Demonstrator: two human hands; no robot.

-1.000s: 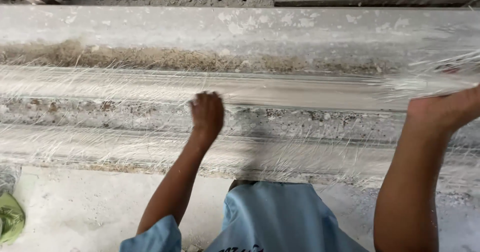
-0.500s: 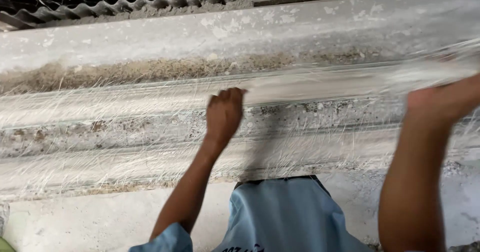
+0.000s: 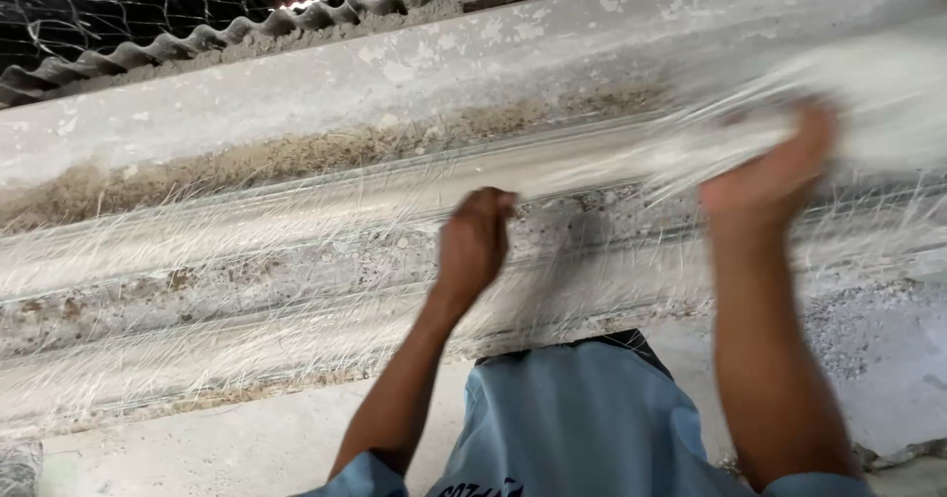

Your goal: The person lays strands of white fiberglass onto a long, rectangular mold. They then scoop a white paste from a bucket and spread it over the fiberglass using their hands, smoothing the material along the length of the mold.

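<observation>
Left hand clenched on thin white fibre strands stretched across the concrete ledge. Right hand, blurred, grips a white fibre bundle further right.

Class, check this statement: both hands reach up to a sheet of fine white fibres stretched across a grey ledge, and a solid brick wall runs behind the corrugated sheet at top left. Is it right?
Not quite. The head view shows wire mesh, not a brick wall, behind the corrugated sheet. The rest stands: the left hand and right hand reach up to fine white fibres across the grey ledge.
</observation>
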